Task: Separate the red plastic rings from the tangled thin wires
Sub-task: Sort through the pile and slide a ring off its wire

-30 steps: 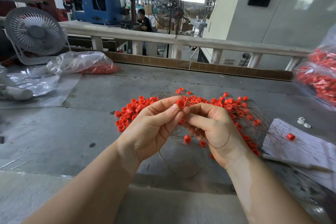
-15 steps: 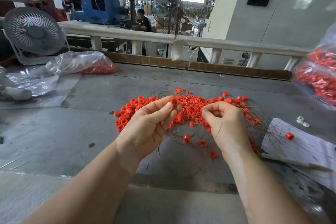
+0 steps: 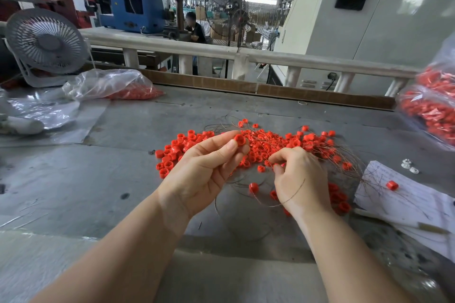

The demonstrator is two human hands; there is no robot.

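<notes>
- Two hands work above the grey tabletop (image 3: 73, 179), as I see it from the head view.
- My left hand (image 3: 204, 174) pinches one red ring (image 3: 239, 140) between thumb and forefinger, raised over the pile.
- My right hand (image 3: 299, 179) is curled, fingertips down in the tangled wires (image 3: 349, 157); a strand crosses its back.
- Red rings (image 3: 270, 142) lie heaped mid-table, just beyond both hands; bagged rings (image 3: 433, 106) sit far right.
- Papers (image 3: 406, 194) lie right, one loose ring (image 3: 392, 185) on them.
</notes>
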